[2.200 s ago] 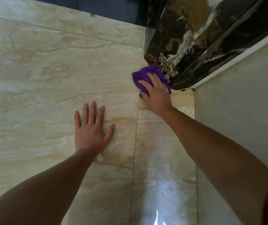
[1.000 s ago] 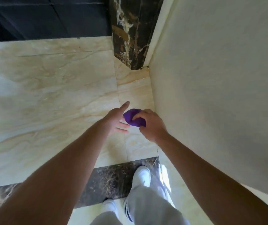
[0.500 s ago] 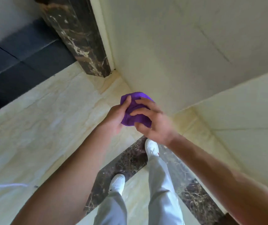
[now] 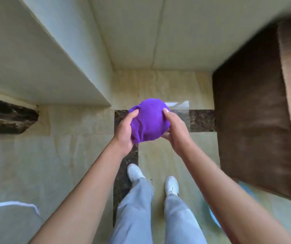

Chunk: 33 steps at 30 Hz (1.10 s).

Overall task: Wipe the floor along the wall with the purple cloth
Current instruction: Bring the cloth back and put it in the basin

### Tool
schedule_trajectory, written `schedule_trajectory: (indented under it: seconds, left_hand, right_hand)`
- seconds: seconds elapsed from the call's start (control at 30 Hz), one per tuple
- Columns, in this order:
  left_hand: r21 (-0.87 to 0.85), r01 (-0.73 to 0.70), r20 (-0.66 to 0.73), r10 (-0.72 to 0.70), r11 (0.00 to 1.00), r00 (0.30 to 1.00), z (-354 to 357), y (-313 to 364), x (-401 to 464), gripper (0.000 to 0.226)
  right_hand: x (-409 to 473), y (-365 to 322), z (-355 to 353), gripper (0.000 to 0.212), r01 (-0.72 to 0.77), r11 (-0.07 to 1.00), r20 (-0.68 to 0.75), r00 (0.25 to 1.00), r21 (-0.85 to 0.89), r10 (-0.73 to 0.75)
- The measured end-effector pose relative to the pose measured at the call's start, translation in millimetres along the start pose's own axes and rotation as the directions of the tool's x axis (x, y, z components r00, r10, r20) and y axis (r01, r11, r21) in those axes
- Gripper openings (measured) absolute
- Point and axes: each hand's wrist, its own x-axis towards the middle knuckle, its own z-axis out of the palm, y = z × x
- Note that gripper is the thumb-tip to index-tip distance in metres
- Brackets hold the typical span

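Cream floor [image 4: 70, 164], wall [image 4: 158, 32] ahead. Cloth [image 4: 149, 120] bunched at chest height, clear of floor; left hand [image 4: 124, 132], right hand [image 4: 174, 132] clamped on it. Risk: loose wad slips mid-refold, drops.

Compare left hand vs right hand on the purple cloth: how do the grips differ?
The left hand cups the purple cloth from its left side, thumb up against the upper left edge; the right hand clamps the right side, thumb at the upper right edge and fingers curled under the lower right. The cloth's loose tail hangs by the left hand, not the right hand. Both hold the bunched cloth up off the floor.
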Motion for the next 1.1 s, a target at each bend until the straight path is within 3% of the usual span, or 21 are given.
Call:
schedule_trajectory:
  seconds: [0.17,0.3,0.47,0.6,0.73,0.83,0.97,1.1]
  left_hand:
    - [0.256,0.086,0.136,-0.124,0.963,0.983,135.6,-104.9,-33.9,0.023]
    - [0.462,0.048,0.209,-0.162,0.885,0.964,200.2,-188.4,-58.8,0.031]
    - [0.701,-0.079,0.291,-0.183,0.709,0.939,268.1,-331.2,-109.3,0.059]
    - [0.806,-0.083,0.368,-0.386,0.586,0.846,298.0,-426.5,-139.6,0.044]
    - [0.925,-0.085,0.301,-0.582,0.369,0.756,319.5,-487.9,-149.2,0.027]
    - [0.962,-0.118,0.248,-0.615,0.245,0.748,343.7,-523.4,-136.1,0.029]
    - [0.984,-0.146,0.179,-0.575,0.103,0.799,371.2,-565.7,-102.5,0.026]
    - [0.989,-0.142,0.086,-0.685,-0.027,0.723,388.3,-619.2,-42.6,0.047]
  right_hand:
    - [-60.1,19.5,-159.3,0.058,0.144,0.975,-0.225,0.969,0.167,-0.105]
    - [-106.2,53.6,-253.4,0.027,0.239,0.947,-0.398,0.907,0.214,-0.139]
    - [-182.7,132.9,-388.3,0.024,0.290,0.882,-0.541,0.840,0.371,-0.048]
    - [-227.2,194.1,-471.5,0.024,0.288,0.857,-0.642,0.764,0.427,0.063]
    - [-251.3,234.9,-534.1,0.020,0.284,0.788,-0.703,0.667,0.547,0.247]
    - [-258.4,256.4,-570.3,0.026,0.259,0.736,-0.648,0.698,0.625,0.305]
    - [-248.4,287.3,-609.0,0.036,0.130,0.811,-0.578,0.765,0.570,0.284]
    - [-189.7,346.6,-647.9,0.034,0.067,0.816,-0.627,0.676,0.575,0.386]
